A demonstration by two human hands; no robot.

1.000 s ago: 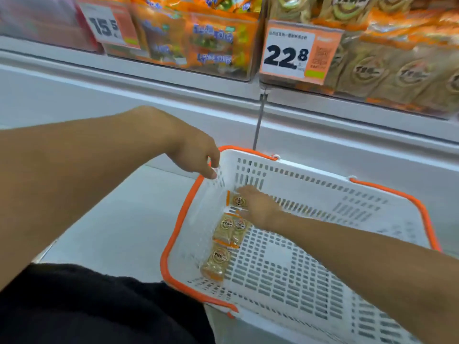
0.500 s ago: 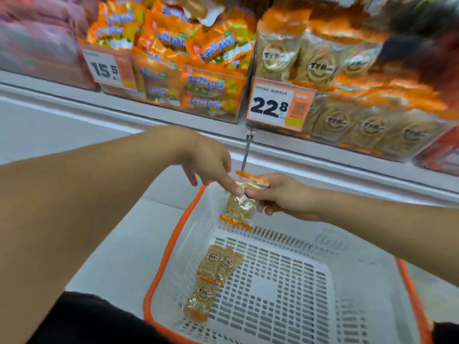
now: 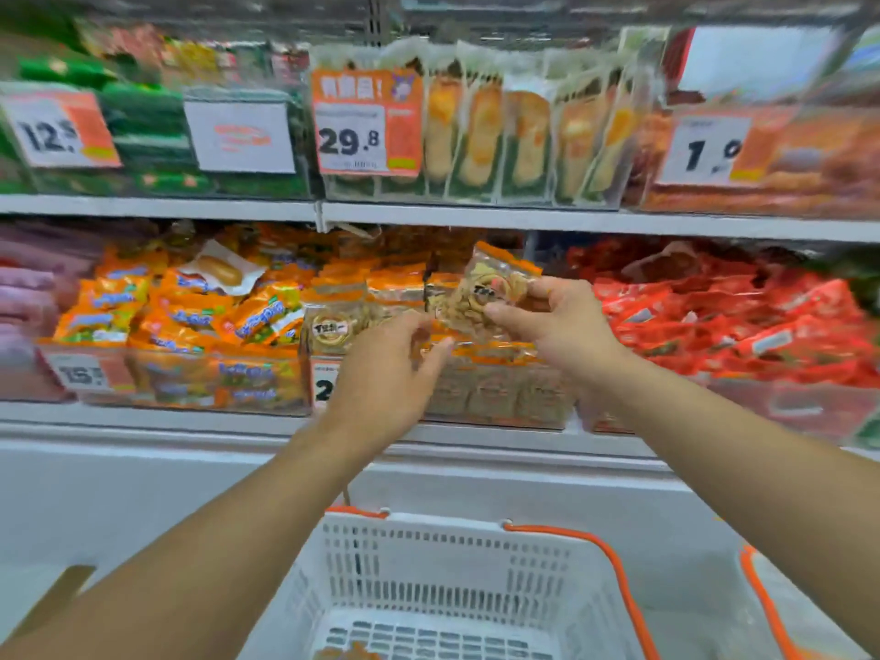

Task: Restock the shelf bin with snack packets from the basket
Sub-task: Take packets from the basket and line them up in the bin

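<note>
My right hand point(image 3: 555, 326) pinches a clear, orange-edged snack packet point(image 3: 485, 290) and holds it up in front of the middle shelf bin point(image 3: 500, 388), which is full of the same packets. My left hand point(image 3: 385, 369) is just left of the packet, fingers loosely spread, its fingertips near the packet's lower corner; whether they touch it I cannot tell. The white basket with orange handles point(image 3: 428, 554) sits below, and a bit of orange packet point(image 3: 347, 654) shows on its floor at the bottom edge.
An orange packet bin point(image 3: 190, 335) stands left of the target bin, a red packet bin point(image 3: 743, 326) to its right. The upper shelf point(image 3: 476, 214) carries more goods and price tags. A white ledge point(image 3: 190, 450) runs below the shelves.
Both hands rose from the basket to the shelf with the packet. The view tilted up, so the upper shelf shows and most of the basket floor is out of frame.
</note>
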